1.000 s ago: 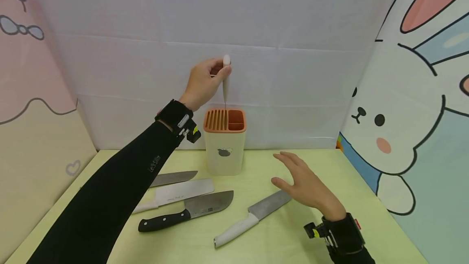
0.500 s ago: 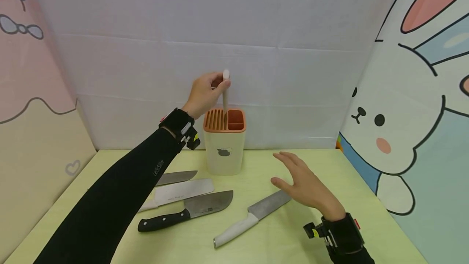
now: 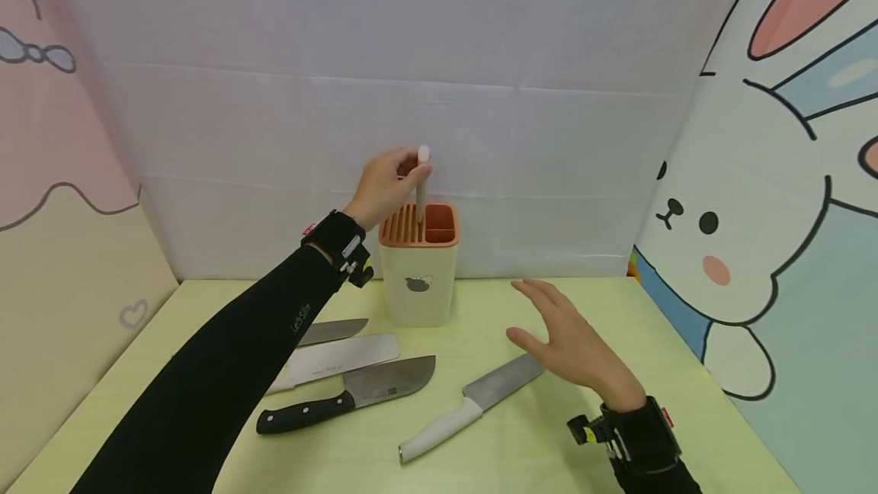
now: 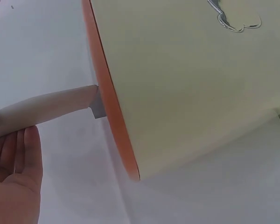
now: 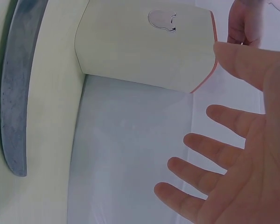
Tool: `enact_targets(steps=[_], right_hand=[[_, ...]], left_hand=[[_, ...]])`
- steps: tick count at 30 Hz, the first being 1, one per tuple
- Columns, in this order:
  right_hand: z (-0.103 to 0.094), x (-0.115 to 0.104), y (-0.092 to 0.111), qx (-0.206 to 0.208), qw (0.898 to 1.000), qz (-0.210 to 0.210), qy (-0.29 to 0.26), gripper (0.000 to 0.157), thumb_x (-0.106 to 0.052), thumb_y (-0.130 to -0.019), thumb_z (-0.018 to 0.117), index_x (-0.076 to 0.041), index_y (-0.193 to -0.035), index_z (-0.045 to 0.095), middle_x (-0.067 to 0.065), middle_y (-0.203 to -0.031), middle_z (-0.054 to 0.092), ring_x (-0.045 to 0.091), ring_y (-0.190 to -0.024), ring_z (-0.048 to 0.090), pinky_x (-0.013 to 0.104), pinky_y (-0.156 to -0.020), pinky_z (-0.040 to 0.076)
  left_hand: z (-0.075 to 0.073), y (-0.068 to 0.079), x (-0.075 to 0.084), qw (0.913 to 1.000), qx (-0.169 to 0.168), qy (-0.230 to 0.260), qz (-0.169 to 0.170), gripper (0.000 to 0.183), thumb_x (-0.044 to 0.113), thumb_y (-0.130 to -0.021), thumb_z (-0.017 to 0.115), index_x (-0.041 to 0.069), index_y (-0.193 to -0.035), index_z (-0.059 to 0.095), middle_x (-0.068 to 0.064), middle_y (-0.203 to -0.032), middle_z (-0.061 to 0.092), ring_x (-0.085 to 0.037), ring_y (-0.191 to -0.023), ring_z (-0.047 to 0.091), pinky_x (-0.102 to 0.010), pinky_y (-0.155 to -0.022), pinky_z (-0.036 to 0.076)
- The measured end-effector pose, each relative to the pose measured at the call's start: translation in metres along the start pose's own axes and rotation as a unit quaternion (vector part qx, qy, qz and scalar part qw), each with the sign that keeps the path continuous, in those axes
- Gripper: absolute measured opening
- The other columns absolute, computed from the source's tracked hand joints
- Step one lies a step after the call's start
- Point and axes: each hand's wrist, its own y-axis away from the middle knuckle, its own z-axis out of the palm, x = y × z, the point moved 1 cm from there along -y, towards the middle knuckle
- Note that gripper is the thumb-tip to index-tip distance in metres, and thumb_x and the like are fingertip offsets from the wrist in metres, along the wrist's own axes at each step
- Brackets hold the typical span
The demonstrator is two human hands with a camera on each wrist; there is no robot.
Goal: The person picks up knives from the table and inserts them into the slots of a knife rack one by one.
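My left hand point(image 3: 387, 185) grips the pale handle of a knife point(image 3: 421, 193) above the knife block point(image 3: 418, 288), a cream box with an orange slotted top. The blade is down in a slot beside the square compartments; in the left wrist view only a short bit of metal shows between the handle point(image 4: 51, 106) and the orange rim point(image 4: 113, 112). My right hand point(image 3: 579, 341) is held with fingers spread and nothing in it, over the blade end of a white-handled cleaver point(image 3: 473, 406). In the right wrist view its palm point(image 5: 242, 154) faces the block.
On the table's left lie a black-handled knife point(image 3: 350, 395), a white cleaver point(image 3: 343, 357) and another blade point(image 3: 336, 331), the last two partly hidden by my left sleeve. A white backdrop point(image 3: 549, 174) stands behind the block, with cartoon-printed sheets at both sides.
My left hand has moved down with the knife, and its blade has sunk into the slot until the handle is near the block's top. The right hand has stayed in place.
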Motion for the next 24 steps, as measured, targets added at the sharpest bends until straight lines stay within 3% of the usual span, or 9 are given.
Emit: enact_targets(steps=[16,24], right_hand=[[0.001,0.002,0.001,0.003,1.0,-0.001,0.002,0.067,-0.045,-0.093,0.06,-0.017,-0.148,0.032,0.012,-0.149,0.03,0.031,-0.135,0.027,0.06,-0.101,0.033],[0.002,-0.002,0.001,0.001,1.0,-0.004,-0.001,0.066,-0.042,-0.093,0.061,-0.017,-0.148,0.032,0.012,-0.149,0.03,0.031,-0.134,0.028,0.059,-0.101,0.033]], left_hand=[[0.007,-0.004,-0.009,0.9998,-0.005,-0.017,0.001,0.031,0.027,-0.099,0.055,0.008,-0.123,0.058,-0.001,-0.105,0.061,-0.013,-0.097,0.054,-0.034,-0.087,0.045],[0.007,-0.009,-0.012,0.9998,0.001,-0.013,-0.018,0.035,0.027,-0.099,0.054,0.007,-0.127,0.056,-0.003,-0.111,0.061,-0.015,-0.1,0.054,-0.034,-0.089,0.045]])
